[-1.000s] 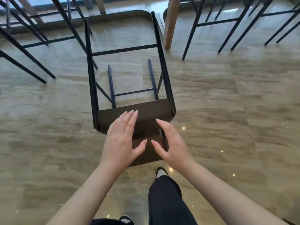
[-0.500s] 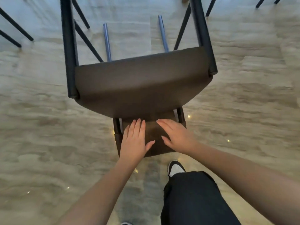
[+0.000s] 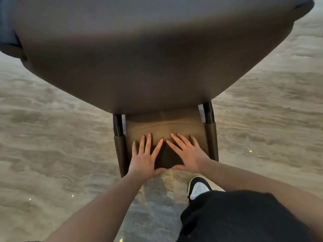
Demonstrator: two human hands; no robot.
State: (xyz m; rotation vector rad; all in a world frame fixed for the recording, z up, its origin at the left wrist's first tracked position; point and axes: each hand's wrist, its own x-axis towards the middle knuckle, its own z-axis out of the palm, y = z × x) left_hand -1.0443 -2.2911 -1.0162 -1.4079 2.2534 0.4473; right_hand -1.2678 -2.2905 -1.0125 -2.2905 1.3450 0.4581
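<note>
A brown chair lies tipped over on the floor, its seat [image 3: 153, 55] filling the upper half of the head view. Its brown backrest [image 3: 162, 126] lies nearest me, between two dark posts [image 3: 118, 126]. My left hand [image 3: 146, 158] lies flat on the backrest with fingers spread and straight. My right hand [image 3: 187, 152] lies flat beside it, fingers spread, thumb at the backrest's near edge. The two thumbs point toward each other. The chair's legs are out of view behind the seat.
Polished beige stone floor [image 3: 52, 145] spreads on both sides of the chair. My black trouser leg [image 3: 244, 217] and a black-and-white shoe [image 3: 198, 186] stand just right of the backrest's near edge.
My view has dropped much closer to the chair, whose seat now fills the top. Both hands went from hovering above the backrest to lying flat on it.
</note>
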